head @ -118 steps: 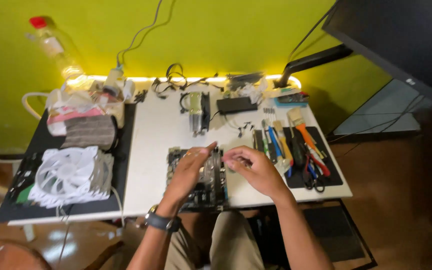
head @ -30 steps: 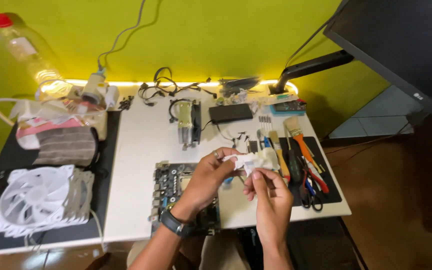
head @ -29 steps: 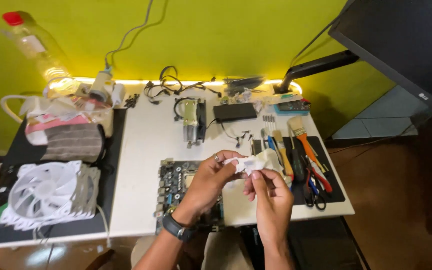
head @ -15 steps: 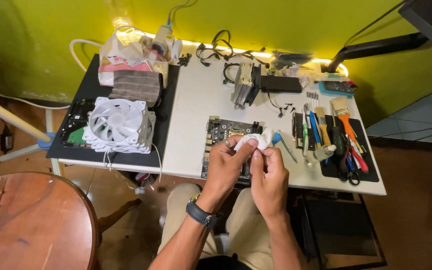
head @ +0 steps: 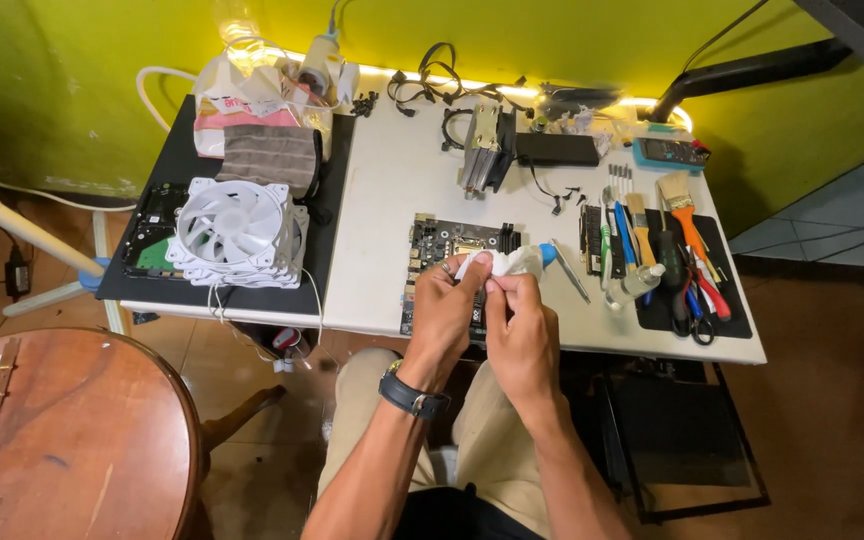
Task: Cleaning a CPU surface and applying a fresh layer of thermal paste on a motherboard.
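Note:
My left hand (head: 444,307) and my right hand (head: 522,322) are together over the near edge of the white table (head: 382,240). Both pinch a small crumpled white wipe (head: 505,263). Under them lies a dark motherboard (head: 442,245), partly hidden by my hands. A wristwatch (head: 409,393) sits on my left wrist. A blue-tipped tool (head: 550,254) lies just right of the wipe.
White case fans (head: 234,228) are stacked on a black mat at left, with a folded cloth (head: 272,157) behind. A mat with brushes, screwdrivers and scissors (head: 687,270) lies at right. A heatsink (head: 482,150) and cables sit at the back. A round wooden table (head: 72,440) stands at lower left.
My view has pulled back and turned left, bringing the fans and wooden table into sight. Both hands have come closer together on the white wipe, lower over the motherboard.

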